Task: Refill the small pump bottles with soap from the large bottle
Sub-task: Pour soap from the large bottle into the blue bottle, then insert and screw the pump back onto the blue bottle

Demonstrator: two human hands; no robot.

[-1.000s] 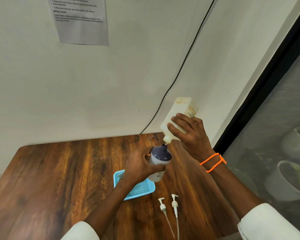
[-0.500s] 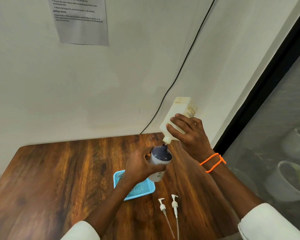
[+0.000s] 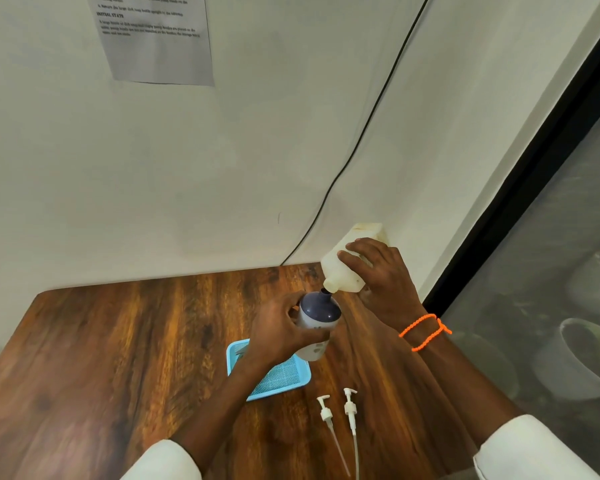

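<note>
My left hand [image 3: 279, 336] grips a small white bottle [image 3: 317, 318] with a dark blue shoulder and an open neck, held just above the table. My right hand [image 3: 383, 275] holds the large cream bottle [image 3: 350, 263] tipped steeply, mouth down. Its mouth sits just above and to the right of the small bottle's neck. Whether soap is flowing is not visible. Two white pump heads [image 3: 340, 415] with long tubes lie side by side on the wooden table [image 3: 118, 358], near the front.
A shallow blue tray [image 3: 284, 379] lies under my left wrist. The wall stands close behind the table, with a black cable [image 3: 361, 140] running down it and a printed sheet [image 3: 156, 36] taped up. A dark-framed window with plant pots is at the right.
The large bottle has dropped to a flatter tilt and its mouth has shifted slightly right of the small bottle's neck. Both hands keep their hold.
</note>
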